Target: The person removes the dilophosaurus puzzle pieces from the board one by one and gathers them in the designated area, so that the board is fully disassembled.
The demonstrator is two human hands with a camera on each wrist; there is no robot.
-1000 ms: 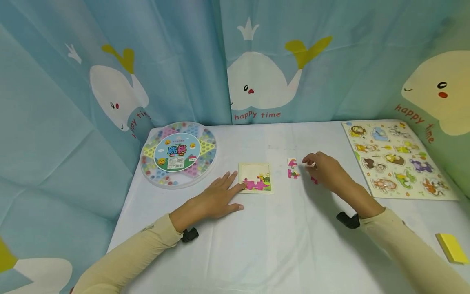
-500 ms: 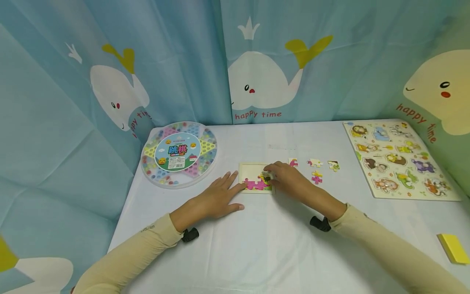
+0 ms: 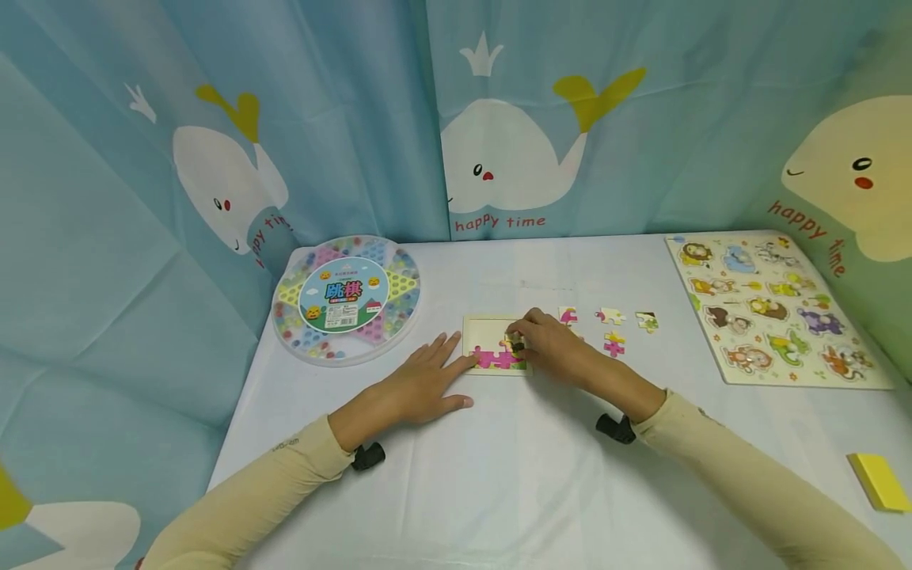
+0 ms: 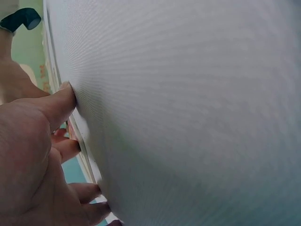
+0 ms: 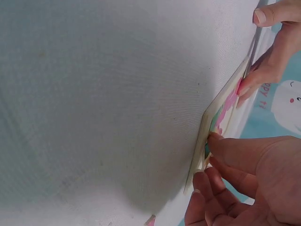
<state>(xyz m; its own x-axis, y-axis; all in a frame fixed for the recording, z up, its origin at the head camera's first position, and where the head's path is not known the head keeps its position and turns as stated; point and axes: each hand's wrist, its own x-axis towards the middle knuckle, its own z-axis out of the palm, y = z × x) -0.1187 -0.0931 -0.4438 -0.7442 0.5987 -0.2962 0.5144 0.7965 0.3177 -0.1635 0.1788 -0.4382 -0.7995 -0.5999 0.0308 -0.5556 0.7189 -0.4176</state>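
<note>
A small wooden puzzle tray (image 3: 492, 318) lies on the table, its lower part filled with pink and green jigsaw pieces (image 3: 492, 359). My left hand (image 3: 422, 385) rests flat with spread fingers, its index fingertip on the tray's left side. At the tray's right side, my right hand (image 3: 559, 345) pinches a jigsaw piece between thumb and index finger; in the right wrist view the thumb (image 5: 235, 150) is down at the tray's inner edge. The fingers hide most of that piece. Loose jigsaw pieces lie to the right, among them a yellow and pink one (image 3: 614, 343) and a green one (image 3: 647, 321).
A round Chinese checkers box (image 3: 345, 301) sits at the back left. An animal peg puzzle board (image 3: 777, 309) lies at the back right, with a yellow block (image 3: 878, 481) nearer the front. A blue whale-print curtain (image 3: 356, 119) stands behind the table.
My right hand has moved left from the loose pieces to the tray's right side, uncovering several pieces. During the last half second it has shifted only slightly. My left hand has stayed in place.
</note>
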